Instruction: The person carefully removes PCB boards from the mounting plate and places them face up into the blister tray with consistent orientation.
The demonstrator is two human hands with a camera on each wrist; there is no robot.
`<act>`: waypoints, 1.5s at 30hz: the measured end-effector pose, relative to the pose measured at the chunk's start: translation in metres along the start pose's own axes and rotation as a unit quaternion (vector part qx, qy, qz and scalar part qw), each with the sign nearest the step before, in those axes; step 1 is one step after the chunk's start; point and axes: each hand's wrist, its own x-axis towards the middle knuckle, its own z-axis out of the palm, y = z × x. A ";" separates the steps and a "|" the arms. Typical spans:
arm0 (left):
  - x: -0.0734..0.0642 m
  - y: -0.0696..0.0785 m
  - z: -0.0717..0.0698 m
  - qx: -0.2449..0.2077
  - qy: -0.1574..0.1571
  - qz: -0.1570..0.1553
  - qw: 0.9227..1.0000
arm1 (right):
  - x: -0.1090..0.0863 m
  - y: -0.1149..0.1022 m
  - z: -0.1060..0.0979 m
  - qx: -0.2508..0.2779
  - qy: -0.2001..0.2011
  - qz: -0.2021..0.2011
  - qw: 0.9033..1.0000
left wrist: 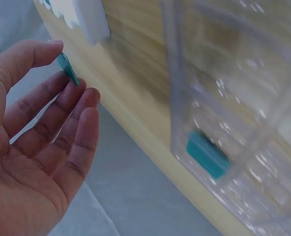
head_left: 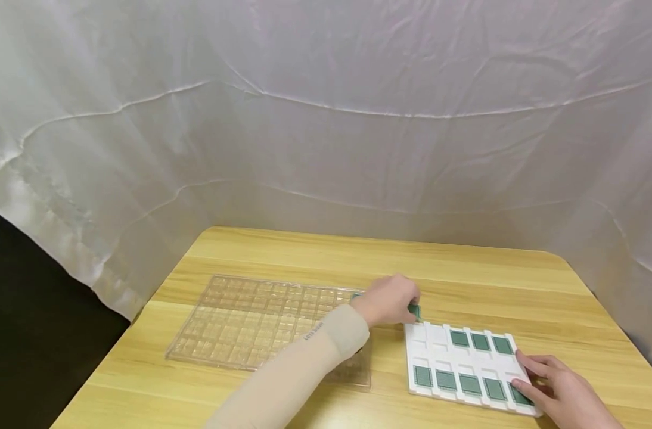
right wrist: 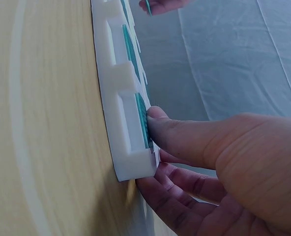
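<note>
My left hand (head_left: pixel 387 300) pinches a thin green circuit board (left wrist: pixel 68 69) between thumb and fingertips. It is above the far left corner of a white tray (head_left: pixel 448 358), and the board stands on edge in the left wrist view. My right hand (head_left: pixel 567 393) grips the tray's right end, thumb (right wrist: pixel 172 130) over the corner board and the other fingers around the end and underside. Green boards (head_left: pixel 471 385) fill the tray's near row; 3 more lie in the far row, whose two left pockets hold none.
Left of the white tray lies a large clear plastic tray (head_left: pixel 251 325) divided into many small compartments, partly behind my left forearm. One green board (left wrist: pixel 207 155) sits in its far right corner. A pale curtain (head_left: pixel 358 149) hangs behind the wooden table (head_left: pixel 315 244).
</note>
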 end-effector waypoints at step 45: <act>-0.027 -0.071 -0.018 -0.004 0.015 -0.076 0.997 | 0.004 0.006 0.004 -0.001 -0.006 0.009 1.000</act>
